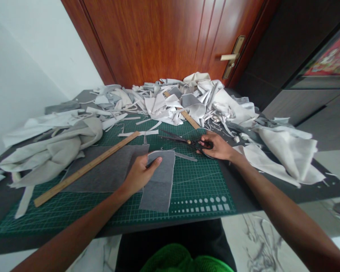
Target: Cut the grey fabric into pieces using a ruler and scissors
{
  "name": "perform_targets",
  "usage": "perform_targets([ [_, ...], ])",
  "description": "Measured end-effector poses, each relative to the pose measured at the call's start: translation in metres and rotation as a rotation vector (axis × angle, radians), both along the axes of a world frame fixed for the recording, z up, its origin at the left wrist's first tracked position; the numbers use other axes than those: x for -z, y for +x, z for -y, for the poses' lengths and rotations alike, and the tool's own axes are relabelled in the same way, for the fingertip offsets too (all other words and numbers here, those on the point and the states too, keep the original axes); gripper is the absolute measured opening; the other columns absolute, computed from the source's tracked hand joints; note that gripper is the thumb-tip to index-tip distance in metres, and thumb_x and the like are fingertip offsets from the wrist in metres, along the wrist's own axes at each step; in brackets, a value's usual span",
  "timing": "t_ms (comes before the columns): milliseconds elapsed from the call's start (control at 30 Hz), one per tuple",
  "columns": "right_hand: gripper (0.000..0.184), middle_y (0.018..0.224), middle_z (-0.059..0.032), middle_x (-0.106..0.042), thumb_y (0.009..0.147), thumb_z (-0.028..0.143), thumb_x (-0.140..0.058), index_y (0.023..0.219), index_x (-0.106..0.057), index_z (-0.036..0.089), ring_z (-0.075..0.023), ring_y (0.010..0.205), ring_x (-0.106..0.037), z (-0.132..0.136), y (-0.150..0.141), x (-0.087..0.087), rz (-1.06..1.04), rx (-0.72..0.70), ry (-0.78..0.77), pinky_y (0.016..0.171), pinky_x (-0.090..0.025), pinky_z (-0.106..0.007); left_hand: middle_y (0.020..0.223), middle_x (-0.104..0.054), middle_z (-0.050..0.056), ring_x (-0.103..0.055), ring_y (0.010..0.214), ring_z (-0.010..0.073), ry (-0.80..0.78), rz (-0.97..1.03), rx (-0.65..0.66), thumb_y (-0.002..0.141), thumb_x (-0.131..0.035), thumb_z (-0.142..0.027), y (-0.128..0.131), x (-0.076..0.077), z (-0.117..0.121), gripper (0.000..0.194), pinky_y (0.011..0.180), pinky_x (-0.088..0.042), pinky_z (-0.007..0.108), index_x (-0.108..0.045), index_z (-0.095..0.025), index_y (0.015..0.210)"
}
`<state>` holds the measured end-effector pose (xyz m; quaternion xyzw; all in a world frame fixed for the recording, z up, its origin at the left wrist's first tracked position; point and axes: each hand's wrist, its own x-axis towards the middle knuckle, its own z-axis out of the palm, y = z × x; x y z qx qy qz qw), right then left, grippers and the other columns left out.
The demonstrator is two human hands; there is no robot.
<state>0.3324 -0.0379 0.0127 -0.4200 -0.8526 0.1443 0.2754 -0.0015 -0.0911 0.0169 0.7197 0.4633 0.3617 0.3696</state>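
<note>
A green gridded cutting mat point(200, 181) lies on a dark table point(243, 192), with a long wooden ruler point(86, 169) slanting left of a grey fabric piece point(161, 192). Black steel scissors point(181, 140) sit on the mat's far right, and a heap of white fabric scraps point(172, 102) lies behind, before a brown wooden door point(147, 37)

The scissors point(177, 138) have dark, faintly shiny metal blades, and the grey cloth point(160, 192) looks soft, matt and slightly fuzzy, like felt. The wooden ruler point(85, 169) is smooth and pale, and the green cutting mat point(198, 189) is matt plastic, while the reddish wood-grain door point(147, 37) is glossy and its lever handle point(229, 57) is brushed metal.
</note>
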Motion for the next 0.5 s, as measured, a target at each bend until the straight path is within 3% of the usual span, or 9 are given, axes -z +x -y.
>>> perform_targets([
  [233, 0.026, 0.068, 0.0001, -0.055, 0.08, 0.035, -0.072, 0.072, -0.05, 0.022, -0.0176, 0.07, -0.047, 0.0054, -0.004, -0.0061, 0.097, -0.094, -0.047, 0.068, -0.035, -0.032, 0.085, -0.074, 0.001, -0.068, 0.08, 0.0194, 0.126, -0.003, -0.012, 0.096, -0.058, -0.037, -0.0023, -0.0006, -0.0028, 0.024, 0.076, -0.052, 0.027, -0.072, -0.018, 0.094],
  [500, 0.03, 0.073, -0.0008, -0.055, 0.082, 0.041, -0.072, 0.072, -0.051, 0.022, -0.0169, 0.07, -0.049, 0.0068, 0.0002, -0.0106, 0.091, -0.089, -0.082, 0.068, -0.037, -0.031, 0.087, -0.075, 0.0, -0.068, 0.082, 0.0188, 0.137, 0.05, -0.035, 0.097, -0.059, -0.036, -0.0029, 0.0023, -0.0034, 0.023, 0.079, -0.051, 0.027, -0.074, -0.018, 0.098],
])
